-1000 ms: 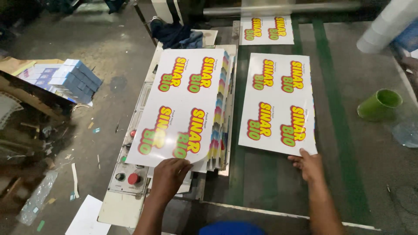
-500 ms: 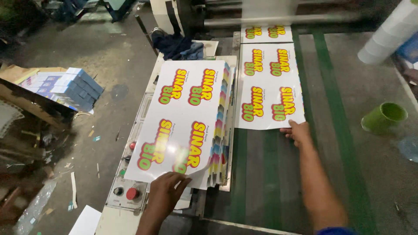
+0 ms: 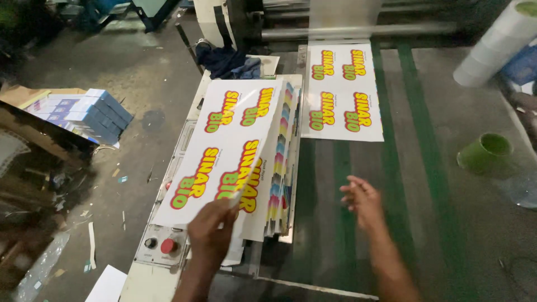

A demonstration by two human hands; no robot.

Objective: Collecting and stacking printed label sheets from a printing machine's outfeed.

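My left hand (image 3: 211, 230) pinches the near edge of the top printed sheet (image 3: 224, 145), a white sheet with red, yellow and green lettering, and lifts it off a fanned stack of printed sheets (image 3: 279, 168). My right hand (image 3: 363, 200) hovers with fingers apart above the green-striped conveyor bed (image 3: 425, 168), holding nothing. A single printed sheet (image 3: 342, 92) lies farther up the bed, well beyond my right hand, with its far end near the machine rollers (image 3: 358, 28).
A control panel with a red button (image 3: 168, 245) sits below the stack. A green cup (image 3: 484, 153) and a white roll (image 3: 495, 47) are at the right. Blue boxes (image 3: 98, 114) in a carton lie on the floor at left, a dark cloth (image 3: 226, 60) near the machine.
The single sheet on the bed has slid away toward the rollers. My right hand has let go of it and drawn back. My left hand still lifts the top sheet.
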